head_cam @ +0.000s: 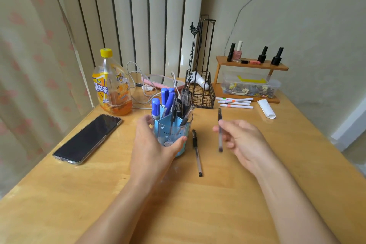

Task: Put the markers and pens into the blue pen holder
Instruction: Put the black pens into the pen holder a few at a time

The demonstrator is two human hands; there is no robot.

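Observation:
The blue pen holder [174, 134] stands mid-table, with several blue markers [165, 98] and dark pens in it. My left hand [152, 144] wraps around its left and front side. My right hand [243, 140] is to the right of the holder and pinches a black pen [220, 130] almost upright, blurred. Another black pen [197, 152] lies flat on the wooden table [217, 204] between the holder and my right hand. Several white markers [235, 103] lie further back on the right.
A phone [87, 138] lies at the left, an orange drink bottle [111, 85] behind it with cables. A black wire basket [200, 93] stands behind the holder. A wooden shelf [251, 65] with nail polish, a clear box [250, 85] and a white roll [266, 108] sit back right.

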